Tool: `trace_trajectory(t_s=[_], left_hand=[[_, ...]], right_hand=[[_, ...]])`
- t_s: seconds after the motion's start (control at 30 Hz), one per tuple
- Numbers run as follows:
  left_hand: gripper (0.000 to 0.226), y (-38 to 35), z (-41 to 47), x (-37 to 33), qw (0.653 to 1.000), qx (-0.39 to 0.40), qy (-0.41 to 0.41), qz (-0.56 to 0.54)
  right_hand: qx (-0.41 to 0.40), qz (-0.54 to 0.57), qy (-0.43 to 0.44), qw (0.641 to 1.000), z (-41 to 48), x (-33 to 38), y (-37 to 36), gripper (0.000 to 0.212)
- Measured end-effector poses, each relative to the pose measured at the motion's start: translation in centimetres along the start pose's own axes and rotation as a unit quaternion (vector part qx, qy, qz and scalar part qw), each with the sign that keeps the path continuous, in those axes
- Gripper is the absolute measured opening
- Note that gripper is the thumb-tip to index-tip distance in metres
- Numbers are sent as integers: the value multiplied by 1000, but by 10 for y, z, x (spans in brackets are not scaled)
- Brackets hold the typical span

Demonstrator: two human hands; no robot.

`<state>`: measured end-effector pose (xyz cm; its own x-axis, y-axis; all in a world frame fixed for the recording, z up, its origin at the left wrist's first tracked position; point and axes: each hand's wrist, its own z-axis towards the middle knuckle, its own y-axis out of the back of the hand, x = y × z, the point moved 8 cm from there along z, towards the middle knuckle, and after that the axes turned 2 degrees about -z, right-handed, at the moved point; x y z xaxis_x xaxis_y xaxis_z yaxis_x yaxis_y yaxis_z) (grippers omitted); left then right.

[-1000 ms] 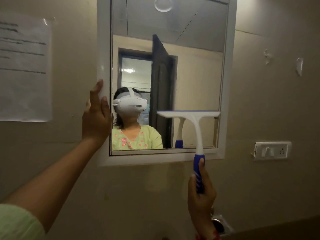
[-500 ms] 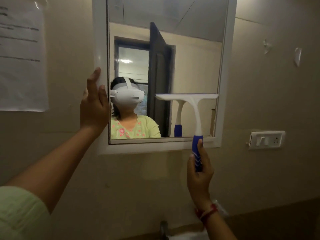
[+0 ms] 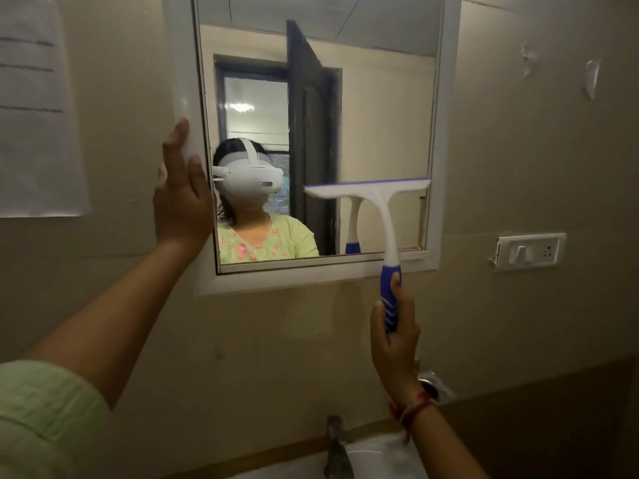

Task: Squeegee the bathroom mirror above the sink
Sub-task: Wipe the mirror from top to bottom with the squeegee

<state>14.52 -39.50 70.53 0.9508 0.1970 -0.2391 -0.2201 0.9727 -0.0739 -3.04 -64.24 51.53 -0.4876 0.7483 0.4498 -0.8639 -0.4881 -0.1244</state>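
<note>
A white-framed mirror (image 3: 383, 108) hangs on the beige wall. My right hand (image 3: 396, 340) grips the blue handle of a white squeegee (image 3: 382, 198), whose blade lies flat across the lower right part of the glass. My left hand (image 3: 181, 198) rests flat on the mirror's left frame edge, fingers up and together. The glass reflects a person in a green top and the squeegee's handle. Below, a white sink (image 3: 377, 458) and a metal tap (image 3: 337, 444) show at the bottom edge.
A paper notice (image 3: 34, 108) is stuck to the wall at left. A white switch plate (image 3: 529, 252) sits right of the mirror. A chrome wall fitting (image 3: 432, 383) shows behind my right wrist. A dark ledge (image 3: 553, 426) runs along the lower right.
The view has tilted down, bringing the sink and tap into sight. The squeegee blade sits a little lower on the glass relative to the frame. My left hand stays on the frame.
</note>
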Motion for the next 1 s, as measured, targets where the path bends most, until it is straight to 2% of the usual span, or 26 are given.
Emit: trace_trajectory(t_s=[0.17, 0.47, 0.77, 1.0], left_hand=[[41, 0, 0, -1, 1000, -1, -5, -2], [41, -2, 0, 1, 1000, -3, -12, -2], [41, -2, 2, 1, 999, -3, -26, -19], [42, -2, 2, 1, 1000, -5, -23, -18]], right_hand=[[46, -51, -15, 998, -42, -14, 4, 45], [23, -10, -20, 999, 12, 8, -9, 43], [67, -137, -45, 987, -77, -23, 1, 49], [33, -50, -49, 997, -38, -7, -10, 42]])
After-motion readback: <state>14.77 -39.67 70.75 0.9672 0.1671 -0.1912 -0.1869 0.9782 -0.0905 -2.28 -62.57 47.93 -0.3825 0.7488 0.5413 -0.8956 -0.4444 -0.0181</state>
